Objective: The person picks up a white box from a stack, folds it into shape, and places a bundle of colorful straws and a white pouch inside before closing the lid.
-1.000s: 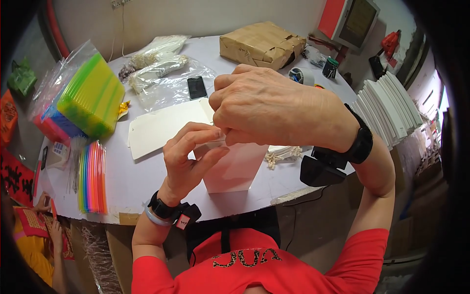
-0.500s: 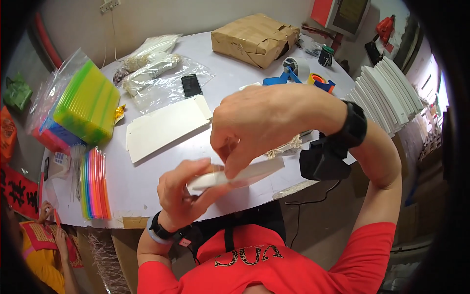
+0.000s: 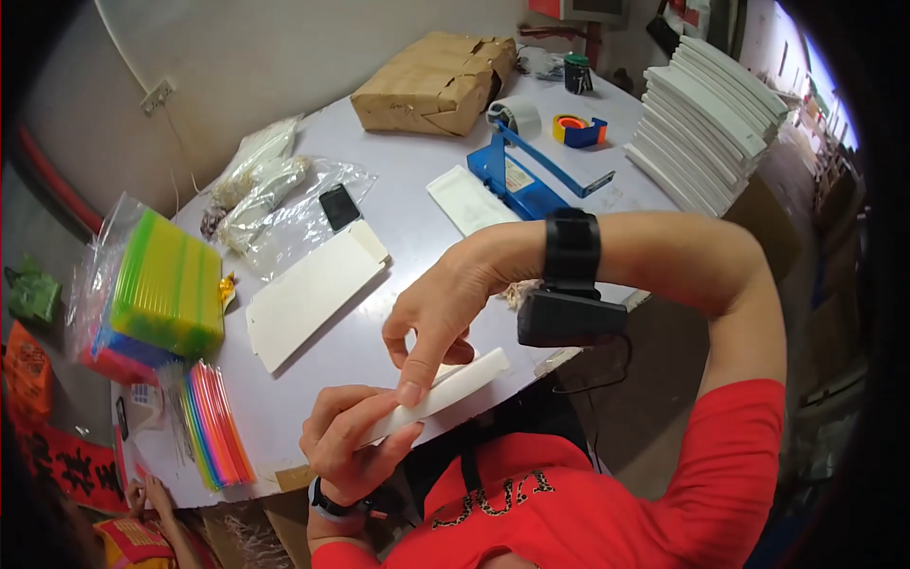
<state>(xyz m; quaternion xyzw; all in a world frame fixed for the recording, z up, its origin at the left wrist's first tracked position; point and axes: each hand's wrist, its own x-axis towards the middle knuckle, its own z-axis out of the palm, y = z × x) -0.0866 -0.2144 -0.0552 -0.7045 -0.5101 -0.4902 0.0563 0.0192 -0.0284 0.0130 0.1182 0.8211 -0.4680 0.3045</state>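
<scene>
A slim white cardboard box (image 3: 463, 387), seen mostly edge-on, is held up over the front of the table. My left hand (image 3: 353, 436) grips its near left end between thumb and fingers. My right hand (image 3: 436, 327) reaches over from above, its thumb pressed on the box's narrow side and its fingers curled behind. The box hides part of those fingertips. Beyond my hands, a flat white carton (image 3: 318, 294) lies on the table, with a black phone (image 3: 338, 206) touching or close to its far end.
A blue tape dispenser (image 3: 531, 190) stands beside a white packet (image 3: 466, 201). White boxes (image 3: 706, 128) are stacked at right, a brown paper parcel (image 3: 427, 85) behind. Coloured plastic strips (image 3: 216, 427) and yellow-green packs (image 3: 169, 284) sit left. Another person's hands (image 3: 147, 495) show lower left.
My right hand has lowered toward me, its thumb now on the box's narrow side. The view has shifted, bringing the blue tape dispenser out from behind my arm.
</scene>
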